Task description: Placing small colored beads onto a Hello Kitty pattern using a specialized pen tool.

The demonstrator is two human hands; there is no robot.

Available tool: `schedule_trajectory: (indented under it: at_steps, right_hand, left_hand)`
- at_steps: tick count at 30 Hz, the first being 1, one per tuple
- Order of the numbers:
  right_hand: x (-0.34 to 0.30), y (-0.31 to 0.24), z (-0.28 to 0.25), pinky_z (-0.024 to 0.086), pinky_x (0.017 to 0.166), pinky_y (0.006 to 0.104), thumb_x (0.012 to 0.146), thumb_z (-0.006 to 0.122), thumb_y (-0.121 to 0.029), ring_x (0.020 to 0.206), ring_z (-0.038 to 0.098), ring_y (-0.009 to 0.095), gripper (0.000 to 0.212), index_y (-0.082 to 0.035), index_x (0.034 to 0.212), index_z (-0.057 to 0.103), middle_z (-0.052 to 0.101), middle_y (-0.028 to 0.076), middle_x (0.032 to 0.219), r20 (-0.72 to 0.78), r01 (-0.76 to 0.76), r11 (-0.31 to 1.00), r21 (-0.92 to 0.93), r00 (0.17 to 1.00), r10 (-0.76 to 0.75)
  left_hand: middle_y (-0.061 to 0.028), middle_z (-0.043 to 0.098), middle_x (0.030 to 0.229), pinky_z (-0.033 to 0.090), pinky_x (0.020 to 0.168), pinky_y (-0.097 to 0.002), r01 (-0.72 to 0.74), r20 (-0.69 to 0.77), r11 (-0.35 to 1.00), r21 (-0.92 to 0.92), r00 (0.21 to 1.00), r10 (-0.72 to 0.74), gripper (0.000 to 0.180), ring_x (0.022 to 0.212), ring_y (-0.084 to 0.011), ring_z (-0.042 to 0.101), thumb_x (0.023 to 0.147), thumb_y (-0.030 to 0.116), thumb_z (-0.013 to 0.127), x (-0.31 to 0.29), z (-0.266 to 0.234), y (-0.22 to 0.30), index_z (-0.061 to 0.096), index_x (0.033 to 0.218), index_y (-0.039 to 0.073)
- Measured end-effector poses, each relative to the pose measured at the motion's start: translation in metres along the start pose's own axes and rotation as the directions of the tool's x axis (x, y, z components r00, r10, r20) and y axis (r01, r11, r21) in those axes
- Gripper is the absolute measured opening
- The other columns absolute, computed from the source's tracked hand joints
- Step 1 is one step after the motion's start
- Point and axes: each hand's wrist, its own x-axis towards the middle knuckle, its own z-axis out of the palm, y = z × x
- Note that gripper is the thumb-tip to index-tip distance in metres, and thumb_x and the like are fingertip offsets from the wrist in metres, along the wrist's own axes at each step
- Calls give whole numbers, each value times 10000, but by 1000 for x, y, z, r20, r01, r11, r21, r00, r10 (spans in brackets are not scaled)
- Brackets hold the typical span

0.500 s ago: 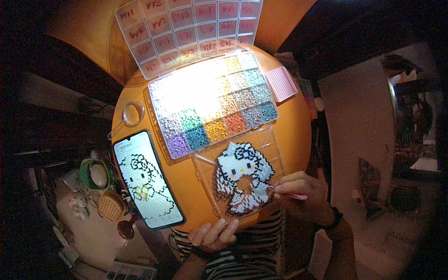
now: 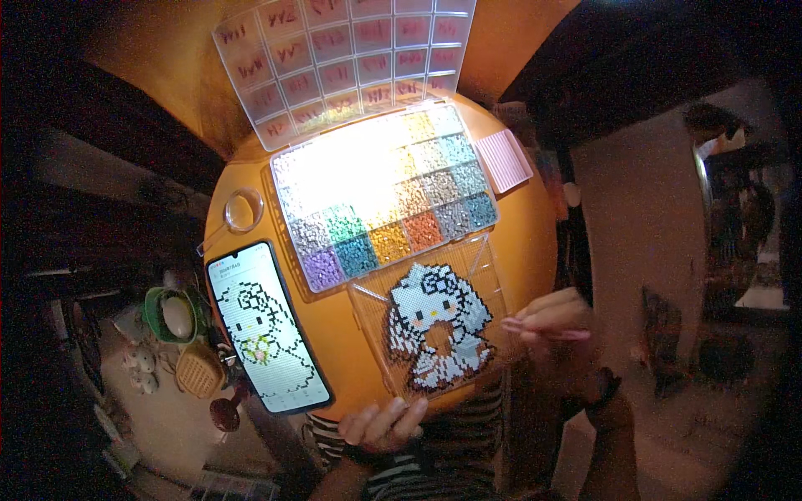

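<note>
A clear pegboard (image 2: pixel 493 275) lies on the round table, bearing a fuse-bead picture (image 2: pixel 451 367) of a white, black-outlined character with a dark bow. Its middle has a gap through which orange shows. Just right of the board, my right hand (image 2: pixel 555 317) is closed on pink tweezers (image 2: pixel 564 335); it is slightly blurred, and any bead at the tips is too small to see. My left hand (image 2: pixel 384 424) rests at the table's front edge by the board's lower left corner, fingers stretched out and holding nothing. Left of the board, a phone (image 2: pixel 292 367) displays a matching pixel pattern.
Behind the board sits an open bead box (image 2: pixel 407 240) with compartments of coloured beads, partly washed out by glare. Its clear lid (image 2: pixel 334 75) stands raised. A pink striped item (image 2: pixel 505 160) lies right, a clear round scoop (image 2: pixel 243 210) left. A green bowl (image 2: pixel 154 313) is beyond the table.
My right hand with the tweezers has moved right, off the bead picture to beside the board. My left hand stays near the front edge. The whole view has shifted slightly.
</note>
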Motion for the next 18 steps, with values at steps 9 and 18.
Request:
schedule_trajectory:
  at_steps: [9, 18]
  right_hand:
    - [77, 16, 15, 435, 584, 233, 861, 580, -105, 634, 525, 97, 85, -26, 870, 547, 555, 47, 749, -121, 23, 978, -209, 991, -49]
    - [141, 41, 17, 442, 620, 234, 834, 588, -53, 685, 553, 114, 71, -1, 839, 540, 569, 70, 781, -30, 25, 995, -92, 999, -28]
  left_hand:
    - [128, 474, 990, 361, 794, -242, -2, 32, 999, 44, 1000, 1, 266, 956, -103, 373, 886, 454, 402, -25, 7, 3, 605, 1031, 362]
    - [138, 475, 1002, 332, 831, -249, 79, 8, 996, -32, 997, -79, 235, 971, -101, 367, 866, 410, 426, -13, 3, 11, 605, 1013, 369]
